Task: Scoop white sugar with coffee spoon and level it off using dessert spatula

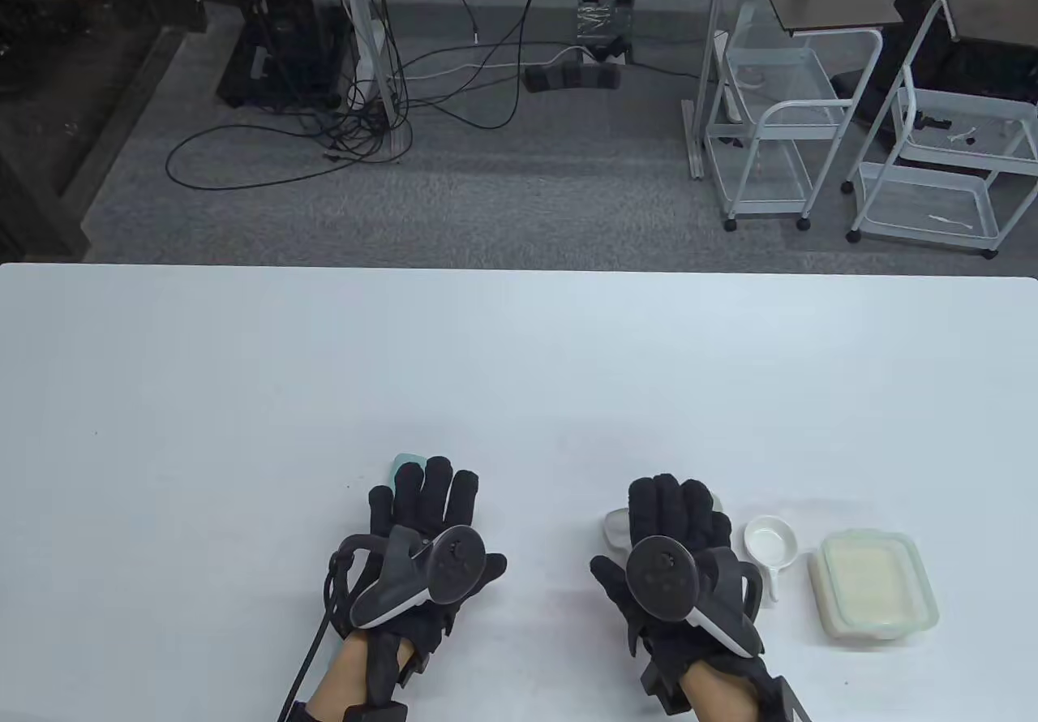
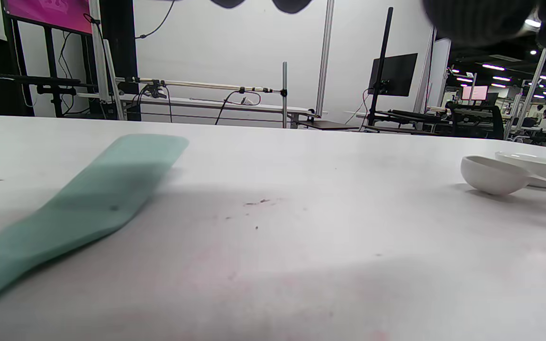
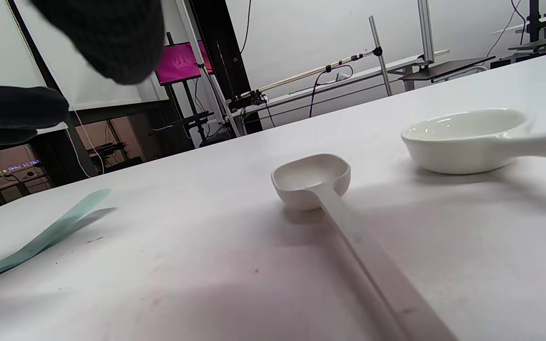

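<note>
Hands (image 1: 426,547) near front edge; table (image 1: 243,397) bare beyond.

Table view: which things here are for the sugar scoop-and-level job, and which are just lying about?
For the job:
coffee spoon
dessert spatula
lidded sugar container

Lying about:
small white handled dish
wire carts
floor cables
</note>
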The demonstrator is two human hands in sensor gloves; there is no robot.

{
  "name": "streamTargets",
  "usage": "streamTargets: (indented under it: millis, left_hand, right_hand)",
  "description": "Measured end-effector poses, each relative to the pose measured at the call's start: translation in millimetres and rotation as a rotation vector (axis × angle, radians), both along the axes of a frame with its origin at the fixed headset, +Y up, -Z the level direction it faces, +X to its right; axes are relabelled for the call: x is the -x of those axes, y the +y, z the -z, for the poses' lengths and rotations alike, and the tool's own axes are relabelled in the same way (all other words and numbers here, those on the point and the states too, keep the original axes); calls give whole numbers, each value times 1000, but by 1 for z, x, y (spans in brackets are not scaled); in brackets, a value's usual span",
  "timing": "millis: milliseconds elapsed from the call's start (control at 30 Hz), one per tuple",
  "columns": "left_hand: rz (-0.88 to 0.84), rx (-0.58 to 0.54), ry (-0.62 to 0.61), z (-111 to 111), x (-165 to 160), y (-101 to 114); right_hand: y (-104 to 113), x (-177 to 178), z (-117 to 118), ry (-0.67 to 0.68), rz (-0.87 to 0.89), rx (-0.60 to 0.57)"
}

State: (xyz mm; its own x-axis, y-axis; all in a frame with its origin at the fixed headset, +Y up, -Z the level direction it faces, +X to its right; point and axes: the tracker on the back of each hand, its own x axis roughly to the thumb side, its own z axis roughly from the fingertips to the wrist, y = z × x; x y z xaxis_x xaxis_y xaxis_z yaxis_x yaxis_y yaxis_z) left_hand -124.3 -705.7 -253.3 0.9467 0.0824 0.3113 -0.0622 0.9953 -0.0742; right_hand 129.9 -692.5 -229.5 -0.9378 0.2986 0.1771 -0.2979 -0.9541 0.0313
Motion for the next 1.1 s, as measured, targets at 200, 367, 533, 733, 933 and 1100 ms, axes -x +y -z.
streamTargets:
  millis: [200,367,533,733,933,1100]
  left_hand:
    - [-11,0,-2,1,0,0]
    - [-6,5,9,1,1,0]
    - [-14,10,9,1,1,0]
    - [9,26,16,1,2,-1]
    - [4,22,20,1,3,0]
    - [5,24,22,1,4,0]
  right_hand:
    - [0,0,0,-3,-6,8]
    - [-2,0,0,-6,-13,18]
    - [-1,0,0,-6,-13,18]
    - [20,-29,2,-192,-114,3]
    - [16,-122,2,-564,44,199]
    - [-11,-167,-2,-668,114,424]
